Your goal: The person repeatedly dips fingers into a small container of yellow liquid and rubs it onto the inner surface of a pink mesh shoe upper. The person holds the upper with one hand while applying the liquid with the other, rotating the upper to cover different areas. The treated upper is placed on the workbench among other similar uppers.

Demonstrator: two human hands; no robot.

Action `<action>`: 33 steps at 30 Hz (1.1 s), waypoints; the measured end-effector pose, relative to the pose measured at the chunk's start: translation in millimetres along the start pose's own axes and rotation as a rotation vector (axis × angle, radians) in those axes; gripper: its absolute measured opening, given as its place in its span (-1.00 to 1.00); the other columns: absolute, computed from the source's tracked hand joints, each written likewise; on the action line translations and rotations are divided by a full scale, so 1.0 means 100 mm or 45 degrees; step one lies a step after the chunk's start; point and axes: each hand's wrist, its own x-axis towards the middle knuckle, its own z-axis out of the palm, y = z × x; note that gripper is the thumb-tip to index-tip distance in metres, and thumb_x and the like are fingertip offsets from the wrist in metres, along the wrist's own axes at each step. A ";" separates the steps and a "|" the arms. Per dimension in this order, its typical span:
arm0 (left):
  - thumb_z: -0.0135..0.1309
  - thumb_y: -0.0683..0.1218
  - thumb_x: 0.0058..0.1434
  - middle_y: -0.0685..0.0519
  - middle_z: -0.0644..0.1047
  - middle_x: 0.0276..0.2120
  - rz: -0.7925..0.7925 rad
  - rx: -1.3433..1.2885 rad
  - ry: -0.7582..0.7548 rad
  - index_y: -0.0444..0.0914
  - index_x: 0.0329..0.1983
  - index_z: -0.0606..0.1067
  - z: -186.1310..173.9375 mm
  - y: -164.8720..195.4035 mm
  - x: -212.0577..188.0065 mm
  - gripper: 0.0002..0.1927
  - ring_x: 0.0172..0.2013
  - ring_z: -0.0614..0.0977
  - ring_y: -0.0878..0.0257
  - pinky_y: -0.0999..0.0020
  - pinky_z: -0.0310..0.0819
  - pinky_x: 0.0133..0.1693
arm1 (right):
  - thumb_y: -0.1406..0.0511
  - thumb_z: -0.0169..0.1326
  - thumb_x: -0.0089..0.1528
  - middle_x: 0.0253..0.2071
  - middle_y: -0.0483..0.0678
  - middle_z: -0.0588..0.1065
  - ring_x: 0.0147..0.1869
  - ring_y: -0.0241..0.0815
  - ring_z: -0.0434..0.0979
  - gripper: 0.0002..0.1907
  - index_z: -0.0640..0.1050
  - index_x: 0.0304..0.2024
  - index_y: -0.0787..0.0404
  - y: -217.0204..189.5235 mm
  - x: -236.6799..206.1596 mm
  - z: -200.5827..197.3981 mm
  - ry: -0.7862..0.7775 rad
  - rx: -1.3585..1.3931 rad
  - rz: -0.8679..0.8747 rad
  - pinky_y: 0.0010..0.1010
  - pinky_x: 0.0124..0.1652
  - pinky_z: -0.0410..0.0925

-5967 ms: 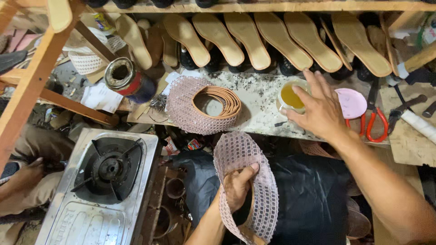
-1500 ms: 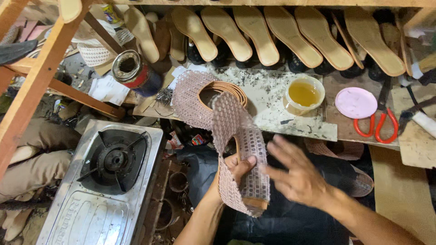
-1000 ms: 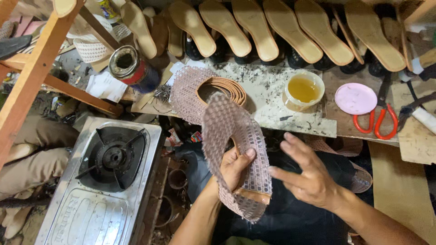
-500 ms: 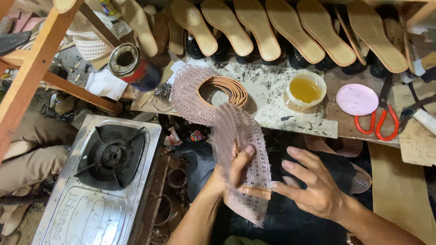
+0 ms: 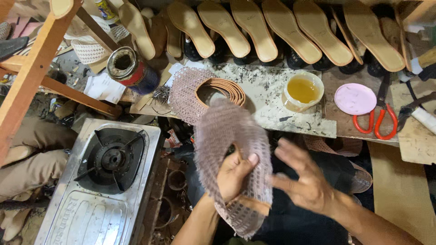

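Head view: left hand (image 5: 234, 174) pinches a pink mesh shoe upper (image 5: 227, 136), long axis upright; right hand (image 5: 305, 183), fingers spread, hovers just beside its right edge.

Even, soft workshop light, sharp except where my hands move.

From my head view, the light falls diffusely from above; the bench at upper centre is brightest, the lower middle sinks into shadow. My right hand (image 5: 305, 181) smears with motion blur. The steel stove (image 5: 97, 190) at lower left gives dull glare. Edges bend slightly.
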 end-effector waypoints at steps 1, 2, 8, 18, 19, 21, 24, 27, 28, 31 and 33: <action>-0.05 -0.08 0.45 0.06 0.58 -0.27 0.082 0.002 0.074 -0.31 -0.04 0.48 -0.04 0.01 0.01 -0.79 -0.28 0.59 0.29 0.36 0.51 -0.18 | 0.42 0.30 0.11 0.40 0.02 0.25 0.50 0.21 0.25 -0.49 0.62 0.08 -0.13 -0.05 -0.02 0.01 -0.033 0.092 -0.001 -0.08 0.34 0.30; -0.04 -0.10 0.46 0.05 0.57 -0.26 0.162 0.006 0.144 -0.33 -0.04 0.48 -0.08 0.03 0.03 -0.80 -0.27 0.57 0.29 0.35 0.49 -0.18 | 0.43 0.28 0.09 0.40 0.04 0.26 0.49 0.20 0.26 -0.48 0.61 0.08 -0.10 -0.09 -0.05 0.01 -0.033 0.123 0.032 -0.08 0.33 0.30; -0.09 -0.11 0.45 0.08 0.52 -0.22 0.442 -0.053 0.403 -0.32 0.00 0.45 -0.09 -0.05 0.09 -0.80 -0.21 0.54 0.32 0.33 0.46 -0.13 | 0.36 0.38 0.08 0.41 0.17 0.30 0.40 0.01 0.41 -0.20 0.34 0.33 0.23 -0.35 -0.34 0.14 0.061 0.438 0.547 -0.23 0.28 0.34; 0.02 -0.06 0.40 -0.16 0.60 0.03 0.036 0.713 -0.002 -0.39 0.14 0.54 0.13 -0.44 0.38 -0.63 0.04 0.59 0.09 0.23 0.44 0.11 | 0.43 0.34 0.13 0.41 0.17 0.27 0.37 -0.08 0.40 0.10 -0.06 0.53 0.36 -0.59 -0.79 0.25 0.720 1.136 1.160 -0.22 0.30 0.31; 0.06 -0.06 0.36 -0.17 0.55 0.11 0.159 0.976 -0.119 -0.37 0.16 0.52 0.13 -0.45 0.39 -0.61 0.13 0.53 0.04 0.19 0.38 0.17 | 0.44 0.33 0.14 0.43 0.16 0.25 0.37 -0.08 0.40 0.08 -0.06 0.52 0.36 -0.57 -0.87 0.14 0.785 1.126 1.137 -0.21 0.29 0.33; 0.14 -0.04 0.29 -0.18 0.45 0.27 0.432 1.482 -0.369 -0.34 0.20 0.49 0.15 -0.47 0.40 -0.54 0.32 0.43 -0.06 0.11 0.25 0.28 | 0.47 0.29 0.14 0.42 0.14 0.25 0.38 -0.08 0.38 0.04 -0.03 0.51 0.37 -0.57 -1.06 -0.11 0.913 1.064 1.126 -0.21 0.29 0.32; 0.15 0.04 0.22 -0.21 0.32 0.38 0.563 1.767 -0.441 -0.30 0.29 0.41 0.27 -0.61 0.45 -0.40 0.42 0.25 -0.15 0.00 0.08 0.36 | 0.50 0.24 0.13 0.34 0.19 0.35 0.36 -0.09 0.40 -0.07 0.11 0.50 0.37 -0.66 -1.42 -0.52 1.018 0.640 1.182 -0.22 0.25 0.33; 0.14 0.14 0.22 -0.21 0.17 0.45 0.615 2.059 -0.502 -0.26 0.35 0.36 0.42 -0.86 0.49 -0.32 0.44 0.06 -0.25 -0.18 -0.14 0.33 | 0.31 0.26 0.08 0.19 0.18 0.51 0.26 -0.05 0.55 -0.07 0.19 0.47 0.24 -0.89 -1.83 -0.92 0.796 0.129 1.700 -0.17 0.23 0.37; 0.12 0.16 0.24 -0.23 0.12 0.46 0.635 2.090 -0.487 -0.25 0.37 0.33 0.45 -0.93 0.51 -0.30 0.45 0.02 -0.26 -0.20 -0.17 0.34 | 0.26 0.25 0.10 0.20 0.18 0.51 0.28 -0.03 0.54 -0.08 0.20 0.48 0.22 -0.93 -1.94 -0.98 0.797 0.072 1.761 -0.15 0.23 0.33; 0.09 0.20 0.27 -0.25 0.03 0.49 0.677 2.152 -0.447 -0.24 0.42 0.27 0.43 -1.04 0.52 -0.25 0.47 -0.05 -0.29 -0.23 -0.22 0.36 | 0.18 0.28 0.08 0.23 0.20 0.48 0.30 0.03 0.50 -0.03 0.19 0.51 0.13 -0.96 -2.22 -0.95 0.715 -0.061 2.147 -0.11 0.24 0.31; 0.09 0.20 0.26 -0.24 0.02 0.50 0.670 2.155 -0.445 -0.23 0.44 0.26 0.40 -1.07 0.51 -0.24 0.47 -0.06 -0.29 -0.21 -0.22 0.36 | 0.17 0.29 0.12 0.17 0.28 0.50 0.19 0.18 0.52 0.02 0.13 0.57 0.09 -0.88 -2.33 -0.83 0.718 -0.038 2.410 0.00 0.14 0.37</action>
